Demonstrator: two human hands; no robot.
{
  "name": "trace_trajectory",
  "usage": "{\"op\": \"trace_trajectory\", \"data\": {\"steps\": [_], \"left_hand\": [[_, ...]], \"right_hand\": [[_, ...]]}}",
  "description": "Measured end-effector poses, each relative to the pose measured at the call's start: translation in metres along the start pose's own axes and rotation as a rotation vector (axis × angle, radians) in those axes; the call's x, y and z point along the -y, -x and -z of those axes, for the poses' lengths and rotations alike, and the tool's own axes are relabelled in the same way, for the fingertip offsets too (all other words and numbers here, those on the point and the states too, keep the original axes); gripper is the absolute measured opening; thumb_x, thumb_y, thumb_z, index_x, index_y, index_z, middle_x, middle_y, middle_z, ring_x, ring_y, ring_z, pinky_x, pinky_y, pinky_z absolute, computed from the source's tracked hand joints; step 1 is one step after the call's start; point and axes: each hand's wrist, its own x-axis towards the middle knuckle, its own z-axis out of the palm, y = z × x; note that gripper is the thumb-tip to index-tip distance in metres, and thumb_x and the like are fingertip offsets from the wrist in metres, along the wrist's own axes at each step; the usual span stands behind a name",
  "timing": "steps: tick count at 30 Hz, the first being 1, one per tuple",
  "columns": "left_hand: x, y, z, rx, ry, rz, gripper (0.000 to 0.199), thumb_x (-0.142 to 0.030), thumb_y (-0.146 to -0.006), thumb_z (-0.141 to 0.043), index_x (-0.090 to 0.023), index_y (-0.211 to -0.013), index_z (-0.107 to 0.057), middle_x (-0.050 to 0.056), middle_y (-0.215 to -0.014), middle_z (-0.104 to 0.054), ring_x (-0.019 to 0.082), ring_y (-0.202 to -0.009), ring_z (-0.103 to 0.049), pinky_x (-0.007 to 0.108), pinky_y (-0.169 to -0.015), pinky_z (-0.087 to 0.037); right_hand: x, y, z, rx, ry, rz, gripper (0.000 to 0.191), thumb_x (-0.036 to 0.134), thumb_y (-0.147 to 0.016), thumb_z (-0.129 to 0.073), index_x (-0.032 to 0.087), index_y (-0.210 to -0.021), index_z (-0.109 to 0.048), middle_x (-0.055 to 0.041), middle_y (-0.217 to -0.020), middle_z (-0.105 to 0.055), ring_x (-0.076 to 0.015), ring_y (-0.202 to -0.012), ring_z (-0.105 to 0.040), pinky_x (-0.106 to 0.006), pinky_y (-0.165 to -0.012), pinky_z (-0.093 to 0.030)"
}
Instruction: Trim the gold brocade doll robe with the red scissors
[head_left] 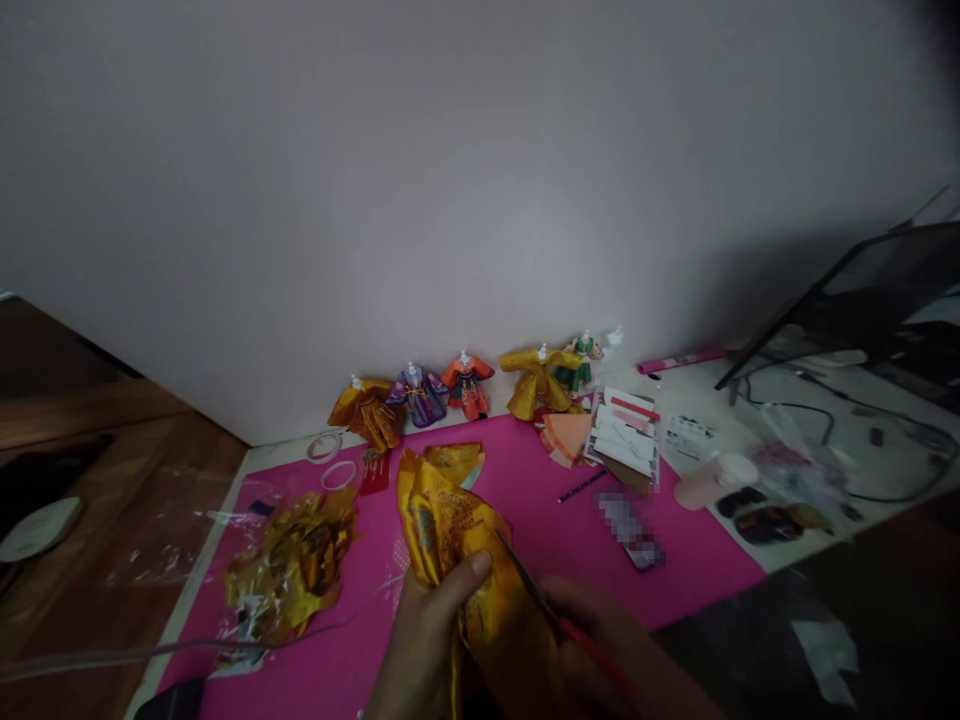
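Near the bottom middle, my left hand point(431, 630) grips a piece of golden patterned fabric point(450, 510), its thumb lying on top. My right hand point(600, 625) is closed round red-handled scissors point(566, 632), whose dark blade lies along the fabric's right edge. Part of the right hand is dim and blurred. Below the hands the fabric hangs over the near side. Another golden piece point(457, 462) lies flat just behind it on the pink mat point(517, 455).
Small dressed figures point(467, 385) stand along the wall. Golden scraps in clear plastic point(292, 560) lie left. Right of the hands are a phone point(628, 530), a pencil point(583, 486), papers point(624, 432), a pale bottle point(716, 480) and cables point(825, 400).
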Motion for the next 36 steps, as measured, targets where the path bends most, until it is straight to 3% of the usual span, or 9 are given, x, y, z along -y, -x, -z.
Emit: {"op": "trace_trajectory", "data": {"steps": [5,7,10,14,21,36], "left_hand": [[-0.002,0.002,-0.003,-0.027,-0.015,-0.005,0.04,-0.03,-0.062,-0.086,-0.016,-0.097,-0.073,0.01,-0.083,-0.081,0.032,-0.075,-0.078,0.039,-0.07,-0.061],[-0.003,0.001,-0.003,-0.04,-0.03,-0.001,0.042,-0.03,-0.061,-0.087,-0.016,-0.097,-0.073,0.01,-0.083,-0.081,0.032,-0.074,-0.078,0.038,-0.069,-0.061],[-0.003,-0.001,-0.003,-0.05,-0.048,-0.012,0.041,-0.03,-0.06,-0.087,-0.016,-0.096,-0.073,0.01,-0.082,-0.081,0.031,-0.073,-0.078,0.037,-0.067,-0.061],[-0.003,-0.001,-0.002,-0.04,-0.041,-0.025,0.039,-0.031,-0.06,-0.087,-0.015,-0.093,-0.073,0.01,-0.079,-0.081,0.031,-0.073,-0.077,0.037,-0.067,-0.061],[-0.001,-0.001,-0.001,-0.051,-0.036,-0.015,0.04,-0.03,-0.061,-0.087,-0.016,-0.096,-0.072,0.009,-0.079,-0.081,0.031,-0.075,-0.078,0.037,-0.068,-0.061],[0.0,-0.002,0.0,-0.039,-0.023,-0.022,0.043,-0.029,-0.061,-0.087,-0.015,-0.098,-0.07,0.009,-0.079,-0.081,0.031,-0.074,-0.077,0.036,-0.066,-0.061]], "right_hand": [[-0.006,-0.006,-0.002,0.097,-0.158,0.002,0.058,0.065,-0.086,-0.065,0.021,-0.123,-0.07,-0.0083,-0.103,-0.073,-0.0259,-0.095,-0.067,-0.034,-0.083,-0.053],[-0.014,-0.007,-0.002,0.063,-0.172,-0.031,0.055,0.061,-0.085,-0.069,0.021,-0.123,-0.07,-0.007,-0.102,-0.073,-0.0242,-0.094,-0.067,-0.032,-0.084,-0.052],[-0.021,-0.008,-0.002,0.043,-0.187,-0.028,0.065,0.068,-0.08,-0.07,0.018,-0.123,-0.069,-0.0077,-0.097,-0.073,-0.0249,-0.091,-0.068,-0.034,-0.082,-0.053],[-0.012,-0.007,-0.003,0.087,-0.181,-0.001,0.078,0.08,-0.075,-0.064,0.016,-0.12,-0.07,-0.0094,-0.094,-0.072,-0.0251,-0.088,-0.068,-0.035,-0.081,-0.054],[-0.005,-0.008,-0.002,0.079,-0.138,0.019,0.068,0.076,-0.08,-0.064,0.017,-0.112,-0.073,-0.0059,-0.085,-0.07,-0.0236,-0.085,-0.066,-0.033,-0.078,-0.053],[-0.014,-0.01,0.0,0.097,-0.181,-0.015,0.077,0.08,-0.075,-0.065,0.014,-0.115,-0.072,-0.0079,-0.086,-0.072,-0.0247,-0.086,-0.067,-0.032,-0.076,-0.053]]}}
